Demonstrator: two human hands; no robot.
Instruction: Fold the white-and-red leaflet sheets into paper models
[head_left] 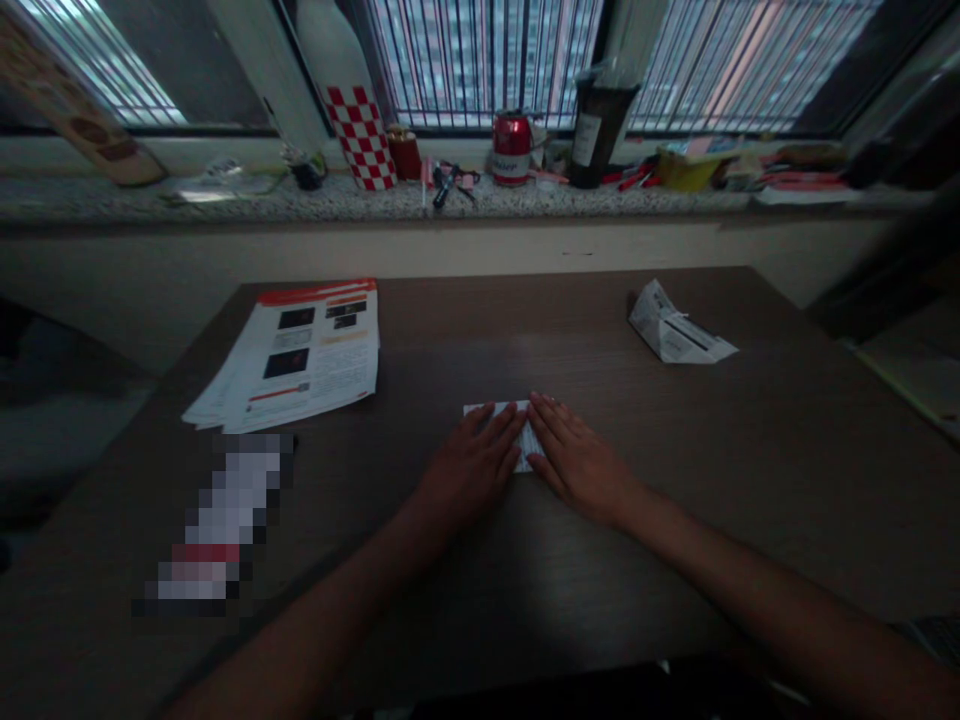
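Both hands lay flat on a small folded white paper (476, 409) on the dark wooden bench (750, 470). The paper sat to the right of the stack of printed sheets (300, 355) and a little nearer the person, well apart from it. The left hand (472, 462) was wide open, palm down, its fingers (501, 430) stretched forward over the paper's left half. It gripped nothing and only pressed. The right hand (579, 462) was likewise open and flat, palm down, resting on the paper's right half. The two hands nearly touched along their inner edges, and a strip of the paper showed between them. The paper's far left corner also showed beyond the left fingertips.

Far to the right of the stack of sheets, past the hands, a second folded piece of printed paper (679, 330) lay alone. On the stack's near side lay a long blurred-out object (217, 525). Behind the stack, beyond the bench, a stone windowsill (112, 200) carried a red-and-white checked cup (364, 140), a red can (511, 148) and a dark tumbler (595, 130), all to the stack's right.
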